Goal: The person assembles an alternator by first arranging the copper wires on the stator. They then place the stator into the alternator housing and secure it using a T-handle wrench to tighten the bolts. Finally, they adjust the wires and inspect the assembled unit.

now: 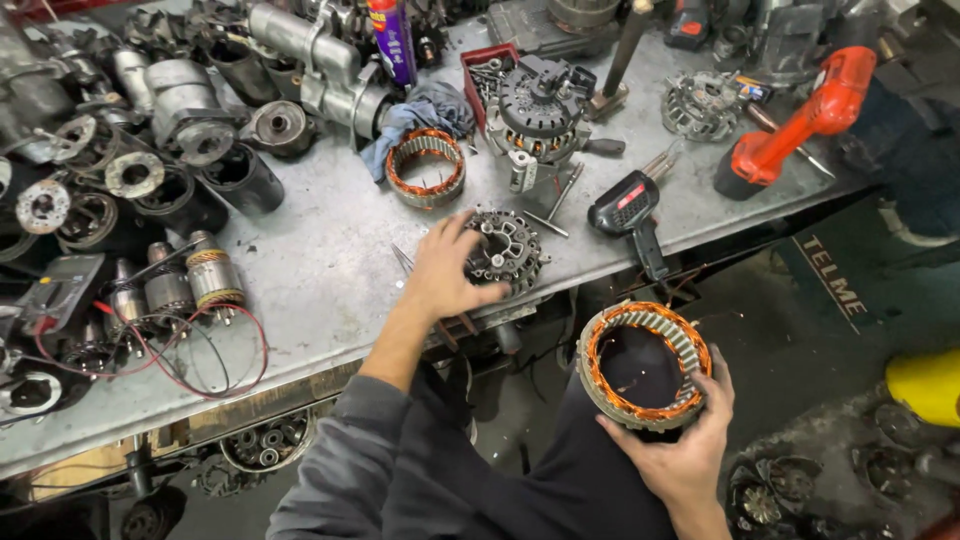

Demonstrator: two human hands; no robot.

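Stator ring (pixel 645 365) clamped in right hand (pixel 685 445) off the bench edge (pixel 330 365); left hand (pixel 445 275) seemingly grips rectifier plate (pixel 507 250).

Left arm extended forward and up-frame, grey sleeve pushed to mid-forearm, forearm bare. Left hand (pixel 445 270) palm down, fingers spread and curled, thumb pointing right, fingertips pressing on what lies beneath them. Right arm bent in close, only wrist and hand in frame at lower right. Right hand (pixel 685 440) palm up, held low below bench level, thumb and fingers wrapped around the lower rim of what it carries, grip closed.
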